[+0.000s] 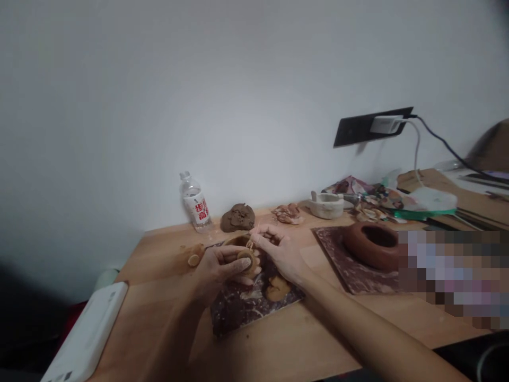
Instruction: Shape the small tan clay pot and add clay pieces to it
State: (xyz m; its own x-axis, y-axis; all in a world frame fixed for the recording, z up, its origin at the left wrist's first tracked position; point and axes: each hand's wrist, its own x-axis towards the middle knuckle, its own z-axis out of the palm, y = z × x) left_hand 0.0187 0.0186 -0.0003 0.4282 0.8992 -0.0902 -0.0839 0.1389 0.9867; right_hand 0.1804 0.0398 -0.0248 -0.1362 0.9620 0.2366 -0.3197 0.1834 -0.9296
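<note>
My left hand [217,268] is closed around a small round tan clay piece [245,261], the thumb pressed on its face. Just to the right, my right hand [277,248] pinches something thin and pale at the clay piece's upper edge; its kind is too small to make out. Behind the fingers shows the curved rim of a tan clay bowl [237,240], mostly hidden. Below both hands lies a dark marbled board [238,313], with a flattened lump of tan clay [277,289] on its right part.
A water bottle [196,204], a brown clay lump [238,217] and a whitish bowl [326,206] stand along the wall. At right, a reddish-brown clay ring [371,246] sits on a second board [338,260]. A white box-like device [89,329] lies at the left edge.
</note>
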